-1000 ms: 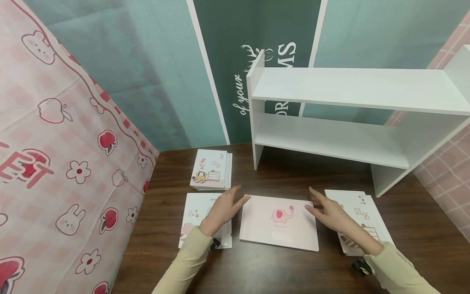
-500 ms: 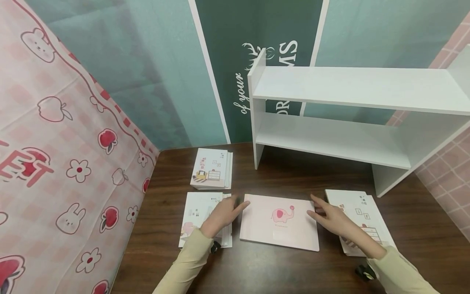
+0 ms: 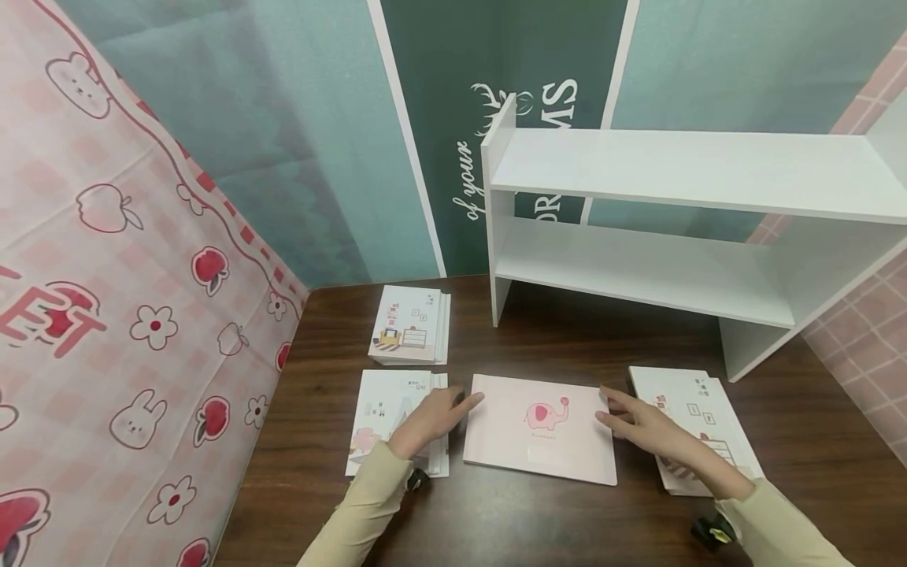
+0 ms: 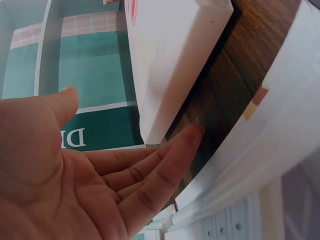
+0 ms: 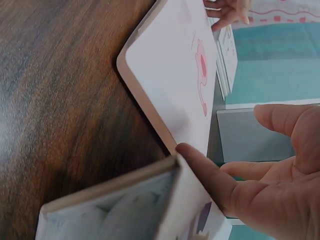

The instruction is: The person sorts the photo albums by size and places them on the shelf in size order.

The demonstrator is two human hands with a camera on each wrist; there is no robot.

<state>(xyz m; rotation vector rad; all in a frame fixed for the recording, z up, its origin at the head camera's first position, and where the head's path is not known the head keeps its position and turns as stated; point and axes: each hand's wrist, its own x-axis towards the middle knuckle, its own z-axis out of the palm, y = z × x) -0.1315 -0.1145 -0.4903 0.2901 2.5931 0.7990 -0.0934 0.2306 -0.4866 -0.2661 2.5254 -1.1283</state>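
Observation:
A pink book [image 3: 542,441] with an elephant on its cover lies flat on the dark wooden table. At its left edge is my left hand [image 3: 428,417], thumb over the cover's edge and fingers reaching into the gap beside a stack of white books [image 3: 375,417]. The left wrist view shows that palm [image 4: 75,185] with nothing gripped. My right hand [image 3: 645,425] is at the book's right edge, fingers extended. In the right wrist view one fingertip of this hand [image 5: 280,195] is close to both the pink book and the right stack of books [image 3: 701,425]; contact is unclear.
Another stack of white books [image 3: 407,323] stands at the back left. A white two-tier shelf [image 3: 638,252] rises behind on the right. A pink patterned cloth [image 3: 156,331] borders the left side, and a green printed backdrop [image 3: 453,94] hangs behind.
My left fingers have dropped down into the gap beside the pink book. My right hand has shifted slightly right and lower. The books have stayed in place.

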